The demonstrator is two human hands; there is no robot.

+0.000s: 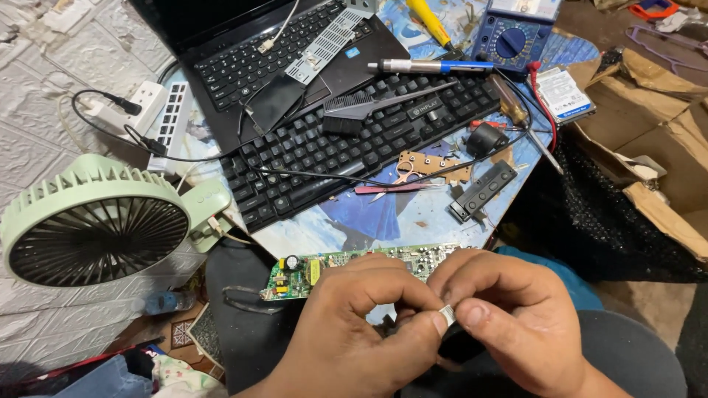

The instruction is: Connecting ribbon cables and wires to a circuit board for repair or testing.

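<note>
Both hands meet low in the head view, over my lap. My left hand (361, 324) and my right hand (509, 317) pinch a small silvery-white part (447, 316) between thumbs and forefingers. Just behind the hands lies a long green circuit board (310, 270) with yellow and black components, its right half hidden by my fingers. What the part joins to is hidden by my fingers.
A low table (435, 217) holds a black keyboard (354, 147), a laptop (273, 51), a blue multimeter (512, 33), a pen-shaped tool (428, 66), scissors (402, 177), a black strip (483, 190) and a hard drive (564, 92). A green fan (96, 221) stands left; cardboard (656, 110) lies right.
</note>
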